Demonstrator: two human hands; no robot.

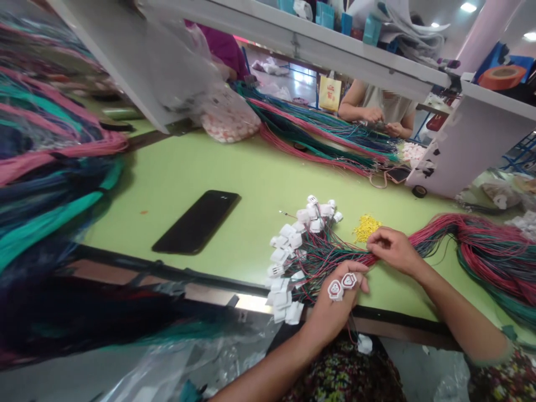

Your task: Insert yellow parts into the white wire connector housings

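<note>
My left hand (335, 301) is closed on two small white connectors (342, 285) with red markings, held above the table's front edge. My right hand (393, 248) pinches the red, green and blue wire bundle (460, 240) that runs off to the right. In front of both hands the wires fan out into several white plastic connectors (293, 245) lying on the green table (234, 173). A small heap of yellow terminals (366, 227) lies just beyond my right hand.
A black phone (196, 221) lies face down on the table at the left. Heaps of coloured wires (50, 167) fill the left side and the far table. A bag of pink-white parts (230, 120) sits behind. Another person (381, 109) works across the table under a white shelf (318, 42).
</note>
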